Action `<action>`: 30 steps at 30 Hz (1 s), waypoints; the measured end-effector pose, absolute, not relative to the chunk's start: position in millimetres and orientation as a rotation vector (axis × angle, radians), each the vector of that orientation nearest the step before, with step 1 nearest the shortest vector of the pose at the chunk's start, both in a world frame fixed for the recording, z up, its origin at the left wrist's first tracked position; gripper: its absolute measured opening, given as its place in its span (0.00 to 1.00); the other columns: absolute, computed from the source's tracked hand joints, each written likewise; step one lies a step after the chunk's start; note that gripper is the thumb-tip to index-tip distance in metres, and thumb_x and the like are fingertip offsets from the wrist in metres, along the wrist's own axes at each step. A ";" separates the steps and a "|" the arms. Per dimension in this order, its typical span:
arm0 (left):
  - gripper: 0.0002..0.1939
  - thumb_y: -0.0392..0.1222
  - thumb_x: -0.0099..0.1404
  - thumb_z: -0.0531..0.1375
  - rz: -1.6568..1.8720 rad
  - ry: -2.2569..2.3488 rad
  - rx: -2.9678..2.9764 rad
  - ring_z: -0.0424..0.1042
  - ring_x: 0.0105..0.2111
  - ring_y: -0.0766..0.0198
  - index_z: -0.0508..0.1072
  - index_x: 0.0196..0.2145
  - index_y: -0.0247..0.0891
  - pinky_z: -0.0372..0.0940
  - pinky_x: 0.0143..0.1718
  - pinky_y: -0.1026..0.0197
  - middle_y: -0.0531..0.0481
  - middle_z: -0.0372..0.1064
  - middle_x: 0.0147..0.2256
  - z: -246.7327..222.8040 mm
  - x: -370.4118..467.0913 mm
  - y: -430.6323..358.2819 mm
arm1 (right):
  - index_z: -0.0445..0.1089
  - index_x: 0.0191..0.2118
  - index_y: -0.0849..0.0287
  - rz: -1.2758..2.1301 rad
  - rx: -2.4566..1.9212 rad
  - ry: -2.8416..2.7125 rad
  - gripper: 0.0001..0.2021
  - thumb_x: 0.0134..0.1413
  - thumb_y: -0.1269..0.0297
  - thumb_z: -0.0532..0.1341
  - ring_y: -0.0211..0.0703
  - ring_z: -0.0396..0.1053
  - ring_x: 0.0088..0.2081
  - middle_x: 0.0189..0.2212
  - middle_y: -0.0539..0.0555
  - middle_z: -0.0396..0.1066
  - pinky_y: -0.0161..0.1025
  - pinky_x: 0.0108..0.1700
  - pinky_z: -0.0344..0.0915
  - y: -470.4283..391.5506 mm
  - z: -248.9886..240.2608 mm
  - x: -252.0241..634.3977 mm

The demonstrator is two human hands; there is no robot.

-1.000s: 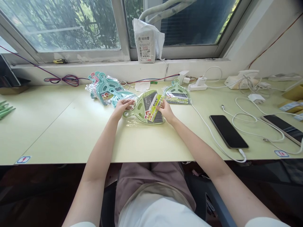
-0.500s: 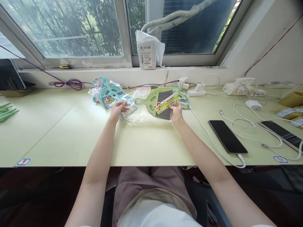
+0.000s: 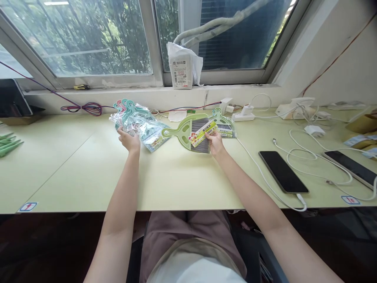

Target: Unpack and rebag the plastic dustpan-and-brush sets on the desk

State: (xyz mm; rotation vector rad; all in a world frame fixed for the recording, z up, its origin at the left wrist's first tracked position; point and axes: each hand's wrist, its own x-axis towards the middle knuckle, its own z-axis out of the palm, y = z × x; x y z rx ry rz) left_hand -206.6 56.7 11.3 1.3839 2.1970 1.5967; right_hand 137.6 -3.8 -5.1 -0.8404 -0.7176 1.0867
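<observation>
Head view shows window [image 3: 103, 39] above pale table [image 3: 182, 181], right fingers [image 3: 212, 138] gripping dustpan [image 3: 180, 135].

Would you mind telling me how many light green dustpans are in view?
2: the unwrapped dustpan, held at its brush end by the right hand, and the wrapped dustpan behind it, to the right. Others may be hidden underneath.

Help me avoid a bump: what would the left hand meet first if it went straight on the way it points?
Beyond the clear plastic at its fingers, the left hand would probably meet the pile of wrapped dustpan sets first; depth there is hard to judge.
</observation>
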 end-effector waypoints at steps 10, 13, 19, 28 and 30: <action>0.42 0.35 0.59 0.59 1.920 2.340 1.344 0.42 0.68 0.47 0.43 0.67 0.37 0.43 0.66 0.39 0.34 0.41 0.68 31.0 -163.8 26.8 | 0.68 0.35 0.55 1.164 -0.868 -0.710 0.15 0.38 0.73 0.67 0.46 0.75 0.44 0.34 0.48 0.77 0.48 0.53 0.70 -5.3 -8.6 132.6; 0.37 0.41 0.63 0.58 2.083 2.126 1.564 0.37 0.69 0.48 0.48 0.66 0.37 0.37 0.67 0.41 0.35 0.37 0.69 34.4 -151.2 16.7 | 0.68 0.35 0.54 1.145 -0.852 -0.703 0.15 0.37 0.72 0.68 0.45 0.74 0.44 0.34 0.48 0.76 0.47 0.54 0.70 -5.7 -9.4 131.8; 0.30 0.58 0.69 0.51 1.771 1.164 1.877 0.61 0.59 0.54 0.56 0.63 0.44 0.60 0.59 0.49 0.39 0.57 0.61 24.6 -93.2 -6.4 | 0.68 0.34 0.54 1.136 -0.803 -0.654 0.13 0.39 0.72 0.67 0.45 0.74 0.43 0.32 0.48 0.77 0.47 0.54 0.69 -4.2 -10.7 134.1; 0.28 0.59 0.61 0.59 1.282 0.904 1.310 0.76 0.38 0.60 0.67 0.52 0.39 0.73 0.38 0.58 0.41 0.71 0.46 13.8 -64.9 -17.3 | 0.67 0.34 0.54 1.116 -0.794 -0.616 0.12 0.42 0.71 0.67 0.44 0.75 0.40 0.32 0.48 0.77 0.47 0.52 0.71 -1.3 -14.7 133.5; 0.27 0.62 0.62 0.55 1.087 0.866 1.339 0.76 0.39 0.57 0.69 0.46 0.36 0.73 0.36 0.57 0.40 0.74 0.41 10.1 -62.1 -19.3 | 0.67 0.33 0.55 1.121 -0.807 -0.620 0.11 0.42 0.71 0.67 0.43 0.75 0.40 0.31 0.48 0.76 0.46 0.53 0.70 -2.0 -15.9 130.4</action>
